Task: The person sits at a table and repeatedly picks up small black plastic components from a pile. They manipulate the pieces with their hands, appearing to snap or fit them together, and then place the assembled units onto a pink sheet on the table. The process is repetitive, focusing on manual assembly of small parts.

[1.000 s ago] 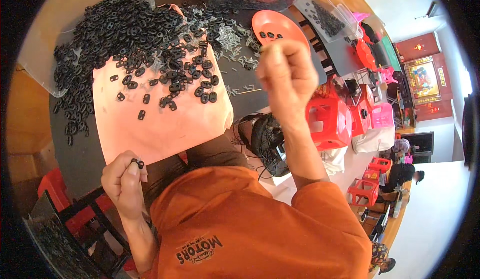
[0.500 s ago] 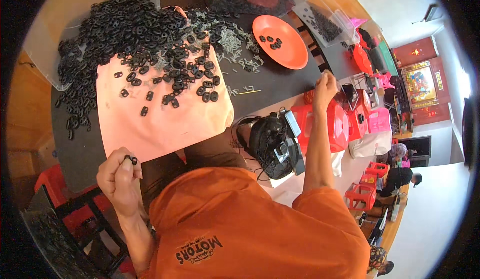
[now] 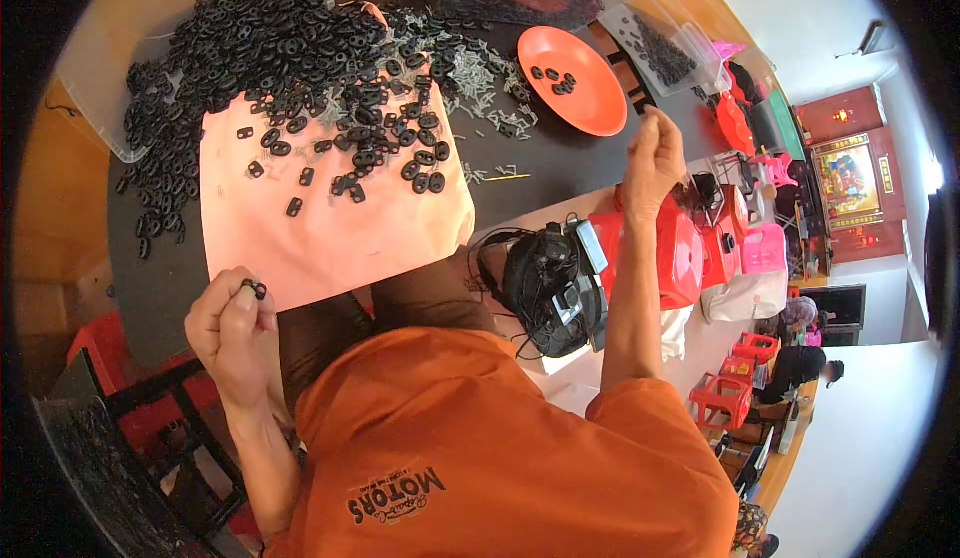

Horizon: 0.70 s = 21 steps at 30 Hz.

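Note:
My left hand (image 3: 232,333) is closed near the front left corner of a pale orange sheet (image 3: 340,253), pinching a small black two-hole oval piece (image 3: 254,288) between thumb and finger. Out to the right, my right hand (image 3: 655,166) is raised beside an orange plate (image 3: 598,108), its fingertips pressed together. Whatever it may hold is too small to make out. Several black oval pieces (image 3: 567,85) lie on the plate. A large heap of the same pieces (image 3: 250,43) covers the far left of the table and spills onto the sheet. Small grey pins (image 3: 475,73) are scattered beside it.
Clear plastic bins (image 3: 90,88) stand at the left and far side of the dark table (image 3: 510,198). A black headset with cables (image 3: 545,283) sits below its right edge, near red stools (image 3: 670,258). People sit at work in the background right.
My right hand has lifted slightly beside the plate, and its fingers look straighter. My left hand keeps its pinch on the black piece. The whole view has shifted a little.

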Each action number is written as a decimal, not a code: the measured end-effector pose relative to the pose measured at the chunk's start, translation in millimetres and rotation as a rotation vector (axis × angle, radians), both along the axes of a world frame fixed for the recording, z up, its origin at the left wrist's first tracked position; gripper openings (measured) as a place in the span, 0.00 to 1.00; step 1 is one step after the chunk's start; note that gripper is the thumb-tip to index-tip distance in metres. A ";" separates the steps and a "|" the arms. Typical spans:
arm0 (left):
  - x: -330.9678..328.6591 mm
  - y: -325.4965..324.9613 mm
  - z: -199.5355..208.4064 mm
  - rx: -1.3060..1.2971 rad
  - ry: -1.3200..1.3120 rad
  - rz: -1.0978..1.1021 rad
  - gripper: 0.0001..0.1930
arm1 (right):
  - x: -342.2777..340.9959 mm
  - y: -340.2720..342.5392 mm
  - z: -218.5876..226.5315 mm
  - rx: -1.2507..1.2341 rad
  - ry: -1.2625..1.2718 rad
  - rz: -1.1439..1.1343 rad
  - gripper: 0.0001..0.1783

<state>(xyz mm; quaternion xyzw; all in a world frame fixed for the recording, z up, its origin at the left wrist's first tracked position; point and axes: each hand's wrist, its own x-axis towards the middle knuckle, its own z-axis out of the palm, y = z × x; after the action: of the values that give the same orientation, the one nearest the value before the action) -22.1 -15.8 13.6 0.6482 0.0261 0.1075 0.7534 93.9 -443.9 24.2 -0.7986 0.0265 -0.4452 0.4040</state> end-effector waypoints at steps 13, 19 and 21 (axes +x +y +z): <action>16.0 5.2 -6.2 -0.007 0.091 0.118 0.08 | 7.6 168.6 37.6 -0.487 0.008 0.589 0.09; 17.1 4.6 -7.6 0.001 0.070 0.031 0.09 | 16.5 212.1 33.2 -0.628 0.263 0.841 0.10; 17.4 4.2 -8.8 -0.023 0.057 0.008 0.09 | 24.0 226.2 28.7 -0.729 0.284 0.936 0.12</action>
<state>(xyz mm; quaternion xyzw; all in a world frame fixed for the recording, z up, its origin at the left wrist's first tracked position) -4.7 -11.6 4.8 0.6423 0.0513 0.0916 0.7592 117.9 -217.7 52.9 -0.8640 -0.4278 -0.0901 0.2497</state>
